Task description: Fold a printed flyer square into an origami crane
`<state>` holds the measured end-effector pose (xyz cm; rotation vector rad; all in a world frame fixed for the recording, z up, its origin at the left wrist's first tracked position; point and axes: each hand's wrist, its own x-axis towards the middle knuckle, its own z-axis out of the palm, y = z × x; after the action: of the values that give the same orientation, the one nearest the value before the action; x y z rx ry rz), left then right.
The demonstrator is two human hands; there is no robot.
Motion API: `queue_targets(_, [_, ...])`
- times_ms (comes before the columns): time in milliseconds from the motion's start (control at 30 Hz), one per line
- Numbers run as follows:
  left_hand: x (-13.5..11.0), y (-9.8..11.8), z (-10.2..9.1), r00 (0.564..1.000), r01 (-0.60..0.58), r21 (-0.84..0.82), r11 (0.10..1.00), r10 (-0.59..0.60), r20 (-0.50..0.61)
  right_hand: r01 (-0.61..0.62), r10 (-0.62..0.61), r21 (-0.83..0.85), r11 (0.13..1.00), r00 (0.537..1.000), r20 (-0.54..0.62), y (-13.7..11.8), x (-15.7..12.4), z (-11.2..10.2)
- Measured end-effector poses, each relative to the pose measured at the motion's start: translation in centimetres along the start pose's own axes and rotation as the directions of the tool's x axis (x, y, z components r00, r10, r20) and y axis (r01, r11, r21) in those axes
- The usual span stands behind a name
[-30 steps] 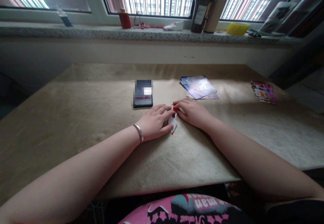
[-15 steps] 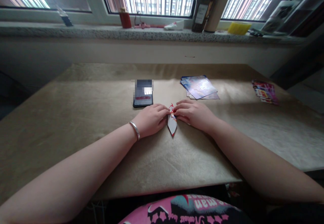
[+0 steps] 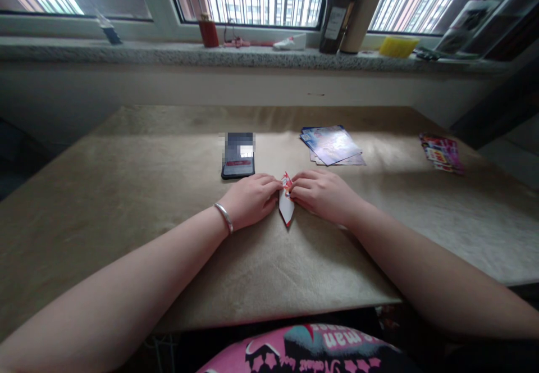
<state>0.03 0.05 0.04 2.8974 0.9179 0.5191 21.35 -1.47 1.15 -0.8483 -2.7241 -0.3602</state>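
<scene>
Both hands meet a little in from the middle of the table's near edge. The paper sits between them: a small folded piece, white with red print at its top, narrowing to a point that aims toward me. Whether it lies flat or stands slightly off the table, I cannot tell.

My left hand is curled, fingertips closed on the paper's left edge near the top, thumb tucked under out of sight. A bracelet sits on that wrist.

My right hand is curled too, fingers bent and closed on the paper's right edge. The fingertips of both hands nearly touch above the fold.

A phone lies face up just beyond my left hand. A stack of cards lies beyond my right hand, toward the far edge. More cards lie by the right edge, well apart from my hands.
</scene>
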Motion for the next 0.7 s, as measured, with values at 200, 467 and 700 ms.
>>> queue_targets(200, [0.0, 0.0, -0.1, 0.999, -0.041, 0.0, 0.999, 0.041, 0.002, -0.015, 0.014, 0.044, 0.999, 1.0, 0.027, 0.0, 0.1, 0.1])
queue_targets(467, [0.1, 0.1, -0.4, 1.0, -0.025, 0.0, 1.0, 0.025, 0.008, -0.163, 0.167, 0.278, 0.947, 0.986, 0.007, 0.4, -0.1, 0.8])
queue_targets(700, [0.0, 0.1, -0.2, 0.999, -0.051, 0.004, 0.999, 0.051, 0.008, -0.21, 0.261, 0.501, 0.839, 0.965, -0.032, 0.8, -0.1, 1.5])
